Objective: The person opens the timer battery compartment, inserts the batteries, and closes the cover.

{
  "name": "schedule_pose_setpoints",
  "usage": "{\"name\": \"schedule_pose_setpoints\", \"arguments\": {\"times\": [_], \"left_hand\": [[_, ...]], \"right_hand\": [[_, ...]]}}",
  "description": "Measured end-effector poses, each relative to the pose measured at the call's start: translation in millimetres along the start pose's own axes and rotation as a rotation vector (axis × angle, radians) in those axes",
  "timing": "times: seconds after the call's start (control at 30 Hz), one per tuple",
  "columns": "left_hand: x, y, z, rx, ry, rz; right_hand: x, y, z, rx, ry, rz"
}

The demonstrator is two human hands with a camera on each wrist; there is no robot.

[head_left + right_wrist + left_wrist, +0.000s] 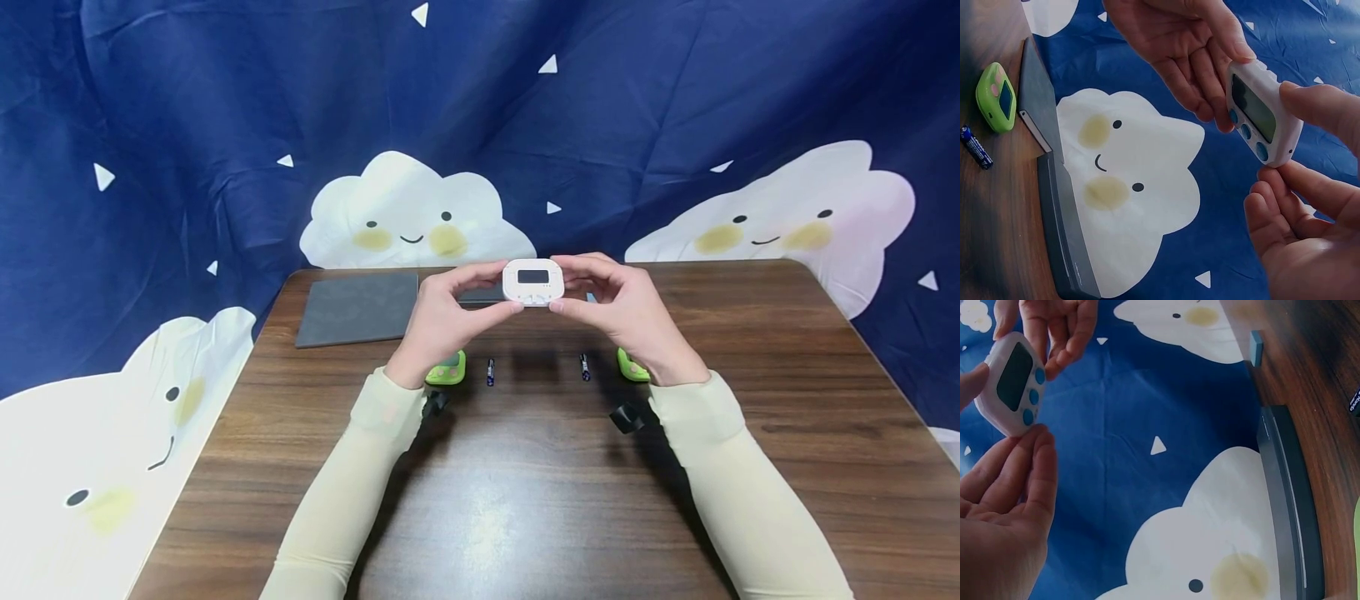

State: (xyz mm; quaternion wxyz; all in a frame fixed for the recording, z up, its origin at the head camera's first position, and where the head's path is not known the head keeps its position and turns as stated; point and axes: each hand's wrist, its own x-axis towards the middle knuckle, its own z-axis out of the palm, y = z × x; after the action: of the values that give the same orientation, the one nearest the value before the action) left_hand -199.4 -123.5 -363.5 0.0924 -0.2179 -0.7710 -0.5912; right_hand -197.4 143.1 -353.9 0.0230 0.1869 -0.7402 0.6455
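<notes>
Between both hands a white digital timer (533,292) is held up above the table. My left hand (444,321) pinches one end between thumb and fingers, and my right hand (636,312) pinches the other end likewise. From the head the side in view has a dark rectangle. In the left wrist view the timer (1014,384) shows its grey screen and three round blue buttons. The right wrist view has the same face of the timer (1260,112) tilted, with the thumbs along one edge and fingertips at the opposite one.
On the wooden table (525,467) lie two batteries (491,372) and two lime-green handheld devices (447,369), partly behind the wrists. A dark grey flat board (358,308) is at the back left, beside a dark flat case (1288,506). A small blue block (1256,348) is near the back edge.
</notes>
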Motion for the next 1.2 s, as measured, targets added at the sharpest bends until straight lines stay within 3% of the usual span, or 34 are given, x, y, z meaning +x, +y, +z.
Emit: {"name": "schedule_pose_setpoints", "arguments": {"times": [0.23, 0.67, 0.8, 0.93, 1.1, 1.2], "left_hand": [[0.9, -0.1, -5.3, -0.051, -0.046, -0.009], [2.0, -4.3, -12.6, -0.305, -0.216, -0.005], [1.2, -4.3, -12.9, -0.338, -0.242, -0.02], [1.3, -5.4, -10.7, -0.296, -0.16, -0.021], [2.6, -8.4, -3.8, -0.21, 0.026, -0.007], [2.9, -9.4, -0.7, -0.155, 0.091, -0.013]], "right_hand": [[-1.0, -1.2, -1.0, 0.004, -0.021, 0.011], [-1.4, 0.8, -12.9, 0.317, -0.215, 0.041], [-2.2, 0.3, -13.9, 0.339, -0.247, 0.05], [-2.2, -1.4, -9.3, 0.276, -0.152, 0.032], [-3.3, -3.4, 9.8, 0.192, 0.077, -0.01], [-5.7, -4.5, 24.7, 0.085, 0.206, -0.046]]}}
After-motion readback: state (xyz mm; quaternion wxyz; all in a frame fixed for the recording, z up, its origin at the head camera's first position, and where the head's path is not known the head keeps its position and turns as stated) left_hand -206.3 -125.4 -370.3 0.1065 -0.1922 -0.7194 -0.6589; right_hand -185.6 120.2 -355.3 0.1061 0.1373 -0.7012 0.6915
